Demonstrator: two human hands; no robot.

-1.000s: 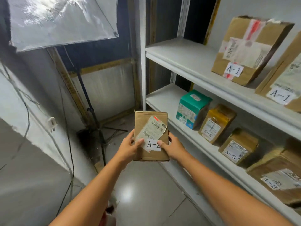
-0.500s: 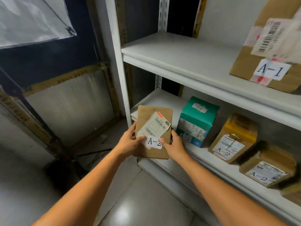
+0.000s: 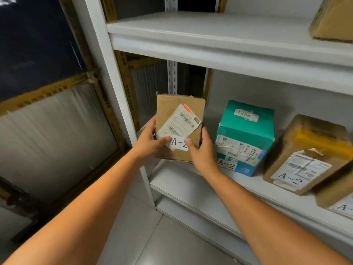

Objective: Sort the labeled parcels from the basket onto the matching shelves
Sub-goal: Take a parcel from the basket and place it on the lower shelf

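Note:
I hold a flat brown cardboard parcel point(image 3: 176, 111) with a white "A-2" label upright at the left end of the middle shelf point(image 3: 191, 180). My left hand point(image 3: 150, 138) grips its left edge, thumb on the label. My right hand point(image 3: 202, 150) grips its right edge. On the same shelf, to the right, stand a teal box point(image 3: 246, 134) and a brown parcel with yellow tape point(image 3: 309, 153), both labeled "A-2". Whether the held parcel's bottom touches the shelf I cannot tell.
The white upright post point(image 3: 114, 88) of the rack stands just left of the parcel. The upper shelf point(image 3: 210, 31) carries a brown box point(image 3: 334, 20) at the far right. Another labeled parcel point(image 3: 342, 203) shows at the right edge. Grey floor point(image 3: 152, 245) lies below.
I have stepped closer to the rack, and both hands have carried the parcel forward and up, from in front of the rack into the left end of the A-2 shelf.

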